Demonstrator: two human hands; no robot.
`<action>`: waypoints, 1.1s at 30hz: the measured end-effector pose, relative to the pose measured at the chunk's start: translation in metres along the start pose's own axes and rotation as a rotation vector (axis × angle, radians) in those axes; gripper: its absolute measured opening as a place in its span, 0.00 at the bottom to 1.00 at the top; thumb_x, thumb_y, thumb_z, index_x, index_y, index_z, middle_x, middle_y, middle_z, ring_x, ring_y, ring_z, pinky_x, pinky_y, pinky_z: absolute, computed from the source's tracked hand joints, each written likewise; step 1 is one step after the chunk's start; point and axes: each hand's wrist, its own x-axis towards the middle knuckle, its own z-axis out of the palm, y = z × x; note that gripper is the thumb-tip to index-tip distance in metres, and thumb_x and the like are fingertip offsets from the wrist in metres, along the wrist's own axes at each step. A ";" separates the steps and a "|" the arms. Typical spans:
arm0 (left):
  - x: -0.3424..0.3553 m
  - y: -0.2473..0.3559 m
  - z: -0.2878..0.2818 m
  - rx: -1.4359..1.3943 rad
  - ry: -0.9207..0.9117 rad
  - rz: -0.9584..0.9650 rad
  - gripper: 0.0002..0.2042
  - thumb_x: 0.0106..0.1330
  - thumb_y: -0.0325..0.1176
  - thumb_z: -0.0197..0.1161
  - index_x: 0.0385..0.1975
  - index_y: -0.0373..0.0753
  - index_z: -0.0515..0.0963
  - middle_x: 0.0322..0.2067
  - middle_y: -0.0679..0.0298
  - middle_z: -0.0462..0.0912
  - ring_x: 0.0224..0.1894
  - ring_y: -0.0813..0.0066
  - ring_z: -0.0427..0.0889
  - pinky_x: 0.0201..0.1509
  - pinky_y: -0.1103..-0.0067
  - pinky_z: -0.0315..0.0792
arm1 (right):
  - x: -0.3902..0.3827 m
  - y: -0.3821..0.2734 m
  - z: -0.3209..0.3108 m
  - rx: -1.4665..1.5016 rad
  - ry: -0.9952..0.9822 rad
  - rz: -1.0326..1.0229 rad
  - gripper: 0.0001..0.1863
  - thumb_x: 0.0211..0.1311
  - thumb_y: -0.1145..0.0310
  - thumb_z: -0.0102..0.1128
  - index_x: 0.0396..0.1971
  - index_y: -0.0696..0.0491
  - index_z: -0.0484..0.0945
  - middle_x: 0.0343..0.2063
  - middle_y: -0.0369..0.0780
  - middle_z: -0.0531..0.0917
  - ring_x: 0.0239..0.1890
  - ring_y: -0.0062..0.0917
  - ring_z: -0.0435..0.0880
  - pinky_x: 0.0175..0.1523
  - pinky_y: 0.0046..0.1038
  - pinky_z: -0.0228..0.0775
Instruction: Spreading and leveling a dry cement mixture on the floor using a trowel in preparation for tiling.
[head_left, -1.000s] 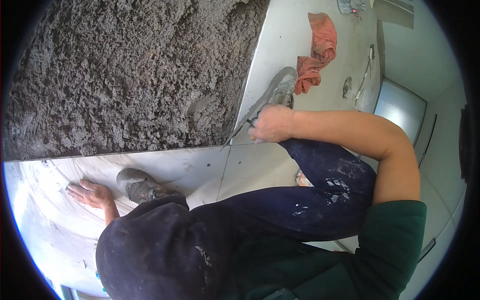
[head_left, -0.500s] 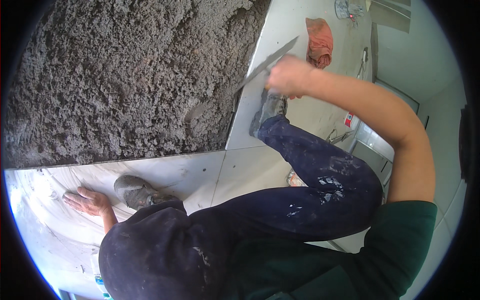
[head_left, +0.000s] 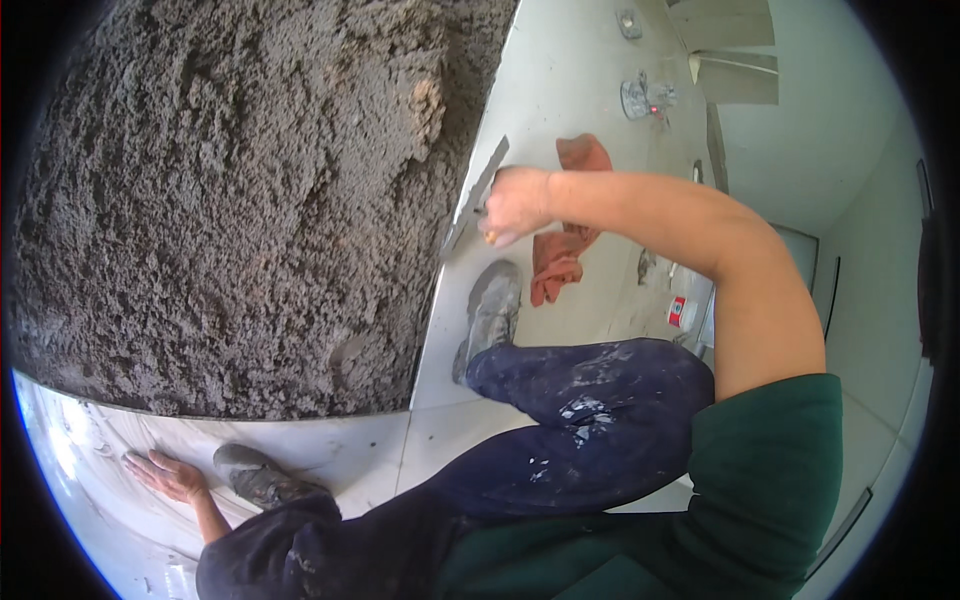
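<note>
My right hand (head_left: 515,205) grips a metal trowel by its mostly hidden handle; the long flat blade (head_left: 495,155) lies along the border where rough grey mortar (head_left: 220,200) meets white tiles (head_left: 510,80). My left hand (head_left: 168,478) rests flat, fingers apart, on dusty tile at the lower left. Just right of the trowel, partly behind my right forearm, a crumpled red cloth (head_left: 555,265) lies on the floor.
My shoes (head_left: 490,310) (head_left: 255,470) stand on tiles bordering the mortar. Toward the back right are a dirty tool (head_left: 645,98), a small grey object (head_left: 628,22), a red-labelled container (head_left: 682,312), grey board pieces (head_left: 735,80) and a pale wall (head_left: 830,120).
My right hand has moved with the trowel farther along the mortar's edge, away from my body. The view has shifted, putting the floor lower in frame. My left hand stays on the tile.
</note>
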 end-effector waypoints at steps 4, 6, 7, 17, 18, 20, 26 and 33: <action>-0.004 -0.009 -0.013 0.176 0.002 0.023 0.29 0.78 0.48 0.40 0.69 0.31 0.57 0.70 0.46 0.57 0.73 0.50 0.54 0.75 0.65 0.49 | -0.022 0.092 -0.016 -0.149 0.040 0.026 0.19 0.59 0.45 0.58 0.31 0.47 0.81 0.22 0.41 0.84 0.28 0.41 0.84 0.36 0.42 0.76; -0.018 0.001 -0.030 0.186 0.011 -0.038 0.31 0.78 0.50 0.39 0.70 0.31 0.55 0.70 0.45 0.56 0.73 0.51 0.53 0.75 0.65 0.48 | -0.044 0.144 -0.023 -0.179 0.036 0.086 0.19 0.60 0.45 0.58 0.32 0.46 0.81 0.22 0.42 0.84 0.29 0.41 0.84 0.37 0.42 0.76; -0.027 0.002 -0.037 0.191 0.020 -0.053 0.31 0.78 0.50 0.39 0.70 0.31 0.55 0.70 0.45 0.56 0.73 0.51 0.53 0.75 0.65 0.48 | -0.056 0.170 -0.025 -0.185 0.029 0.149 0.19 0.60 0.45 0.58 0.32 0.46 0.81 0.23 0.42 0.84 0.30 0.41 0.84 0.38 0.42 0.76; -0.121 0.018 -0.137 0.229 -0.169 -0.253 0.26 0.79 0.45 0.39 0.67 0.32 0.63 0.66 0.45 0.64 0.70 0.48 0.59 0.74 0.64 0.51 | -0.115 0.257 -0.044 -0.333 0.294 0.316 0.19 0.61 0.48 0.58 0.28 0.50 0.78 0.19 0.42 0.81 0.25 0.39 0.82 0.34 0.42 0.72; -0.115 0.024 -0.133 0.225 -0.216 -0.271 0.26 0.79 0.45 0.38 0.67 0.32 0.63 0.66 0.46 0.65 0.70 0.49 0.59 0.74 0.64 0.51 | -0.104 0.238 -0.024 -0.302 0.304 0.274 0.19 0.61 0.48 0.58 0.28 0.50 0.78 0.19 0.42 0.81 0.25 0.39 0.82 0.34 0.42 0.72; -0.112 0.032 -0.131 0.137 -0.289 -0.336 0.26 0.79 0.45 0.38 0.67 0.33 0.64 0.66 0.46 0.66 0.70 0.49 0.60 0.74 0.64 0.51 | -0.098 0.221 0.010 -0.030 0.559 -0.113 0.19 0.59 0.46 0.61 0.25 0.48 0.75 0.15 0.39 0.78 0.20 0.37 0.79 0.29 0.41 0.70; -0.078 0.070 -0.139 -0.051 -0.373 -0.289 0.26 0.79 0.46 0.33 0.65 0.35 0.68 0.65 0.50 0.68 0.71 0.56 0.60 0.75 0.67 0.46 | -0.048 0.153 0.032 -0.089 0.511 -0.089 0.20 0.60 0.43 0.59 0.26 0.45 0.76 0.16 0.38 0.79 0.20 0.36 0.81 0.26 0.38 0.72; -0.060 0.119 -0.102 -0.104 -0.331 -0.193 0.26 0.79 0.46 0.34 0.65 0.36 0.68 0.66 0.55 0.68 0.72 0.61 0.59 0.77 0.69 0.42 | -0.012 0.032 0.004 -0.105 0.228 -0.094 0.20 0.63 0.46 0.52 0.26 0.48 0.79 0.17 0.39 0.82 0.23 0.35 0.85 0.29 0.38 0.78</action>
